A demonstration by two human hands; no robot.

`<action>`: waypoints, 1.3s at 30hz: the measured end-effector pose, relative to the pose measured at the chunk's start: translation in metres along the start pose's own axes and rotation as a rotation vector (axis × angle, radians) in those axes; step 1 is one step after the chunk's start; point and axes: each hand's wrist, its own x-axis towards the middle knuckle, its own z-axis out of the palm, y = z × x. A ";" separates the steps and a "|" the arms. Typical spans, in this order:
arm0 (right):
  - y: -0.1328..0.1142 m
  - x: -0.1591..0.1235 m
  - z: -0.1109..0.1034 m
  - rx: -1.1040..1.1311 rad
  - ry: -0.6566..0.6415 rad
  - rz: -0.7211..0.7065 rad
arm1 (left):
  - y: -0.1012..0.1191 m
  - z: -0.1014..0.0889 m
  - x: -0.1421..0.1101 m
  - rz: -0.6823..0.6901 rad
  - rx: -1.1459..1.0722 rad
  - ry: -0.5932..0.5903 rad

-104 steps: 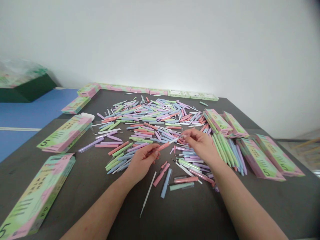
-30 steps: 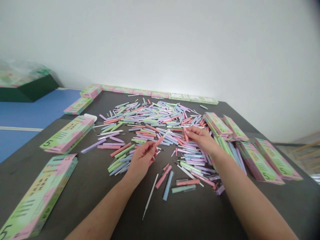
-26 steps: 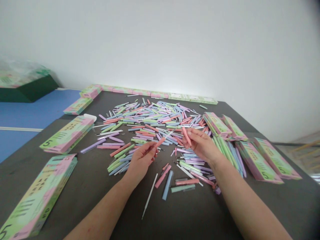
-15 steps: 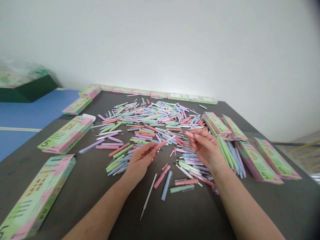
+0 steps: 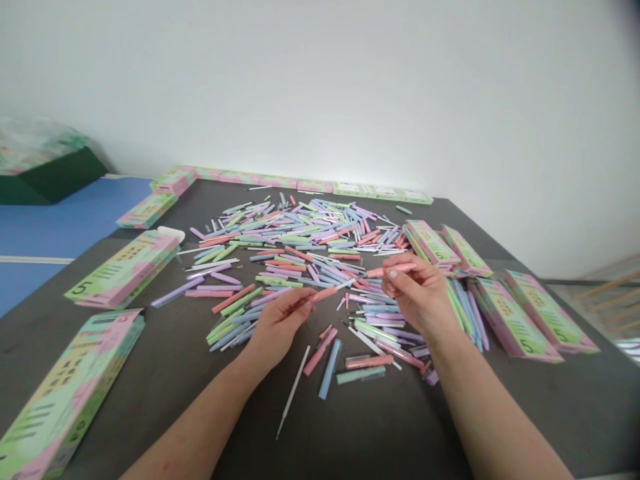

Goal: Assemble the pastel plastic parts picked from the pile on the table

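My left hand (image 5: 278, 327) pinches a coral pen barrel (image 5: 324, 294), from which a white refill (image 5: 346, 284) sticks out toward the right. Between the thumb and fingers of my right hand (image 5: 421, 293) is another coral pen part (image 5: 376, 273), tilted slightly, its narrower end near the refill's tip. Whether the two touch I cannot tell. Below the hands lie a loose white refill (image 5: 293, 393), a blue pen piece (image 5: 330, 370), a coral piece (image 5: 370, 362) and a pale green piece (image 5: 361, 375). A large heap of pastel pen parts (image 5: 300, 230) spreads beyond both hands.
Printed pen boxes stand at the left, one (image 5: 125, 270) with a raised flap and another (image 5: 70, 393) nearer. More boxes (image 5: 517, 320) lie at the right beside a row of pens (image 5: 470, 313). Several boxes (image 5: 277, 181) line the far edge. A dark green bin (image 5: 55, 177) sits left.
My right hand's coral part has turned to show more of its length, and its end now points at the refill in my left hand. The view has shifted slightly.
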 end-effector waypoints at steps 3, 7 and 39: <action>0.003 -0.001 -0.002 -0.012 -0.034 -0.008 | 0.002 0.000 -0.001 0.015 0.026 -0.020; 0.006 -0.005 0.000 -0.101 -0.089 0.028 | 0.009 0.000 -0.003 0.078 0.134 -0.038; -0.007 -0.014 0.009 -0.269 -0.230 0.156 | 0.020 -0.004 -0.008 0.327 0.342 -0.080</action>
